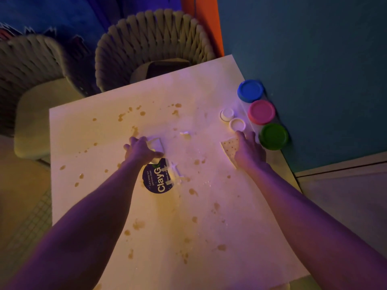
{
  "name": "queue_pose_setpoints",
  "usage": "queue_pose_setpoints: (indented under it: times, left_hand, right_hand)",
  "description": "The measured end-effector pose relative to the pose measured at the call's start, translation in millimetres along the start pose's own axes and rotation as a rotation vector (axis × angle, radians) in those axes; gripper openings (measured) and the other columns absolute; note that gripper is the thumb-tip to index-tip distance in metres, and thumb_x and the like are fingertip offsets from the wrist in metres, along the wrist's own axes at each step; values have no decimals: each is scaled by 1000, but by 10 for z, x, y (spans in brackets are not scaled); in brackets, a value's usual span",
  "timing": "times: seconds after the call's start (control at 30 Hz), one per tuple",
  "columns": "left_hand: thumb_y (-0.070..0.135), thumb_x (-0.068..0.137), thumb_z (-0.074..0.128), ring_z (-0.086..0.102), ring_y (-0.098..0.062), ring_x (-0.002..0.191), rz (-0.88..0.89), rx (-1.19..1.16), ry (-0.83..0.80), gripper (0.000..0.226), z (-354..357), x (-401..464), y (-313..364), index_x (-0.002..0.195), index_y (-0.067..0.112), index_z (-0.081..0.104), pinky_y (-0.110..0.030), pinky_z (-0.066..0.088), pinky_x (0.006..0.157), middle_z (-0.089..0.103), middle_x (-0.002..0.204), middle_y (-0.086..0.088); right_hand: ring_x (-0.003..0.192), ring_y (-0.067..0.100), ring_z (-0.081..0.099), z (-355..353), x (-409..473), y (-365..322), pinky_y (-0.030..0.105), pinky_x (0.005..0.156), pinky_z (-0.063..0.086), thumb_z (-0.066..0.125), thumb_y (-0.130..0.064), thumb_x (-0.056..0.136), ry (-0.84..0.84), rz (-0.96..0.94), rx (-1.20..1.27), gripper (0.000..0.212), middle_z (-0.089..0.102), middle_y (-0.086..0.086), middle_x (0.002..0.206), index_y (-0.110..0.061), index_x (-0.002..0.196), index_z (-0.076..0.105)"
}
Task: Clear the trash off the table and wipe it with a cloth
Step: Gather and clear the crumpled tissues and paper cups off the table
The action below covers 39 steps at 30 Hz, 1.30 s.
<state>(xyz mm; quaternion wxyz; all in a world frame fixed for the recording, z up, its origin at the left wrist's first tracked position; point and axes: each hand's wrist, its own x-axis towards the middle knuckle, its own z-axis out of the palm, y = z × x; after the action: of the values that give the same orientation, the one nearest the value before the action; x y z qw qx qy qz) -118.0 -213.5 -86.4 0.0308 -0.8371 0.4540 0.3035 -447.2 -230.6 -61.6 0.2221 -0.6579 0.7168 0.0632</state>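
Fingers (134, 143) of your left hand (141, 151) are curling over a small pale scrap (156, 143) near the middle of the desk (209, 258), and they are grasping it with the thumb tucked in at its near edge. Your right hand (250, 152) is lying over a speckled piece of paper (229, 148) near the desk's right side; its fingers are reaching forward across the sheet, though in this dim light you cannot tell whether they are pinching it or only pressing on it.

Just below your left hand, a dark round sticker (156, 180) with white lettering is lying flat, with a torn white bit (176, 170) beside it. Another small white scrap (184, 133) is sitting between your two hands. Brown splatters (138, 225) are dotting the whole surface.

Two white bottle caps (232, 120) are resting just beyond your right hand. Along the right edge, three tubs are standing in a row: blue lid (250, 90), pink lid (261, 111), green lid (273, 136). A woven basket (155, 38) is standing past the far edge.
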Motion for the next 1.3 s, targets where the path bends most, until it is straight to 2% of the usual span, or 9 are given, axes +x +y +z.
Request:
queue_pose_setpoints:
  times: [0.13, 0.37, 0.5, 0.6, 0.73, 0.9, 1.1, 1.23, 1.3]
  left_hand:
    - [52, 68, 88, 36, -36, 125, -7, 17, 38, 88, 23, -70, -59, 138, 12, 51, -48, 44, 92, 41, 134, -13]
    - [62, 66, 82, 43, -33, 118, 48, 97, 150, 78, 141, -301, -187, 126, 22, 53, -45, 37, 91, 55, 125, -8]
    - [53, 74, 78, 62, -31, 98, 7, -37, 77, 59, 207, -457, -220, 122, 27, 55, -36, 48, 76, 68, 113, -9]
    - [48, 75, 80, 62, -28, 90, 0, -145, 53, 49, 251, -629, -176, 115, 28, 60, -34, 47, 71, 68, 104, -5]
    - [48, 64, 85, 66, -22, 87, 100, -481, -54, 55, 319, -872, 54, 107, 25, 62, -36, 55, 71, 70, 100, -3]
    - [22, 75, 87, 64, -13, 80, 208, -789, -226, 54, 419, -1145, 433, 121, 18, 60, -16, 46, 55, 71, 105, -5]
    - [28, 73, 89, 68, -18, 89, 207, -856, -251, 58, 482, -1191, 548, 124, 23, 62, -18, 48, 56, 72, 107, -4]
    - [38, 62, 91, 70, -27, 102, 138, -935, -340, 66, 518, -1134, 527, 122, 28, 63, -47, 59, 83, 73, 110, -5]
    - [31, 66, 90, 70, -25, 96, 109, -976, -344, 58, 524, -1116, 559, 118, 25, 64, -45, 56, 82, 74, 109, -7]
  right_hand:
    - [115, 41, 57, 38, 35, 9, 41, 85, 48, 56, -9, 90, -3, 28, 9, 47, 33, 13, 139, -19, 135, 44]
    - [119, 34, 53, 110, -42, 21, 38, 86, 46, 64, -24, 87, -30, 42, 102, 38, 46, 11, 128, -20, 124, 54]
    - [111, 29, 57, 107, -128, -35, 30, 76, 41, 68, -29, 82, -62, 63, 255, 27, 55, 6, 119, -27, 109, 61]
    - [102, 27, 62, 107, -201, -78, 29, 72, 42, 72, -30, 80, -86, 81, 355, 22, 67, 1, 109, -28, 100, 62]
    - [92, 23, 67, 123, -277, -169, 32, 73, 54, 80, -28, 76, -106, 78, 565, 21, 71, -1, 97, -28, 89, 63]
    - [86, 24, 72, 203, -388, -288, 46, 71, 63, 82, -18, 77, -196, 108, 934, 14, 74, 7, 90, -24, 80, 69]
    - [81, 26, 69, 159, -451, -356, 38, 69, 61, 71, -8, 88, -357, 149, 1221, 17, 70, 17, 96, -7, 105, 71]
    - [79, 25, 70, 95, -439, -346, 33, 68, 60, 65, -5, 92, -472, 96, 1246, 15, 71, 14, 92, -8, 106, 71]
    - [77, 23, 69, 58, -383, -346, 31, 68, 59, 60, -4, 94, -499, 70, 1205, 16, 71, 12, 91, -10, 103, 72]
